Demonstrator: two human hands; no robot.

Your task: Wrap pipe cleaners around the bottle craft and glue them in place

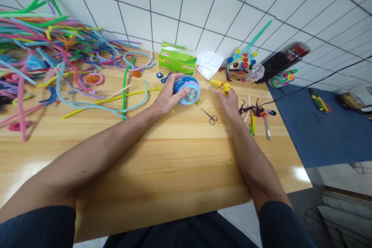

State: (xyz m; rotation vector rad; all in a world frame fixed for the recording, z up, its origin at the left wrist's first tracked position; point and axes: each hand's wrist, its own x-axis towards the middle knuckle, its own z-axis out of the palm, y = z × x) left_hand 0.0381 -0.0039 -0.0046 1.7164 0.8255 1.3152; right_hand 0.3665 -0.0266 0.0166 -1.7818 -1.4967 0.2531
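My left hand (171, 95) is closed round the side of a rounded craft piece (192, 85), wrapped in blue, light blue and lilac pipe cleaners. The end facing me looks clear and shiny, like plastic. In my right hand (229, 100) is a yellow glue gun (219, 84), its nozzle pointing left towards the craft piece but apart from it. My fingers hide most of the gun's handle. Small scissors (210, 116) lie on the table between my hands, a little nearer to me.
A large heap of coloured pipe cleaners (58, 50) covers the table's left side. Along the wall stand a green tissue pack (177, 60), white tissue (208, 64), a decorated craft figure (238, 66) and a dark bottle (281, 62). A pen (267, 128) lies right; a black cord (319, 79) crosses there.
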